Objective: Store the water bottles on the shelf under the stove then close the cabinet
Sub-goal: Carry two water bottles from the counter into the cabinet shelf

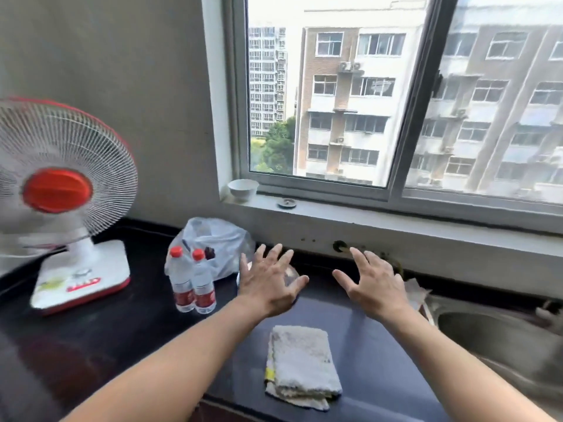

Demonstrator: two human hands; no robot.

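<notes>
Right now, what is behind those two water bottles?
Directly behind the water bottles sits a crumpled white plastic bag against the wall, with something dark showing at its front. What the bag holds is hidden.

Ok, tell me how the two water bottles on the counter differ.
The left bottle stands slightly taller in view than the right bottle, and its cap sits higher. The left one is nearer the fan, the right one nearer the left hand. Both stand upright, touching, with red caps and red labels.

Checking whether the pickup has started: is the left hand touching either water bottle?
Apart. The head view shows the left hand open above the counter, with dark countertop and plastic bag visible between it and the two water bottles.
</notes>
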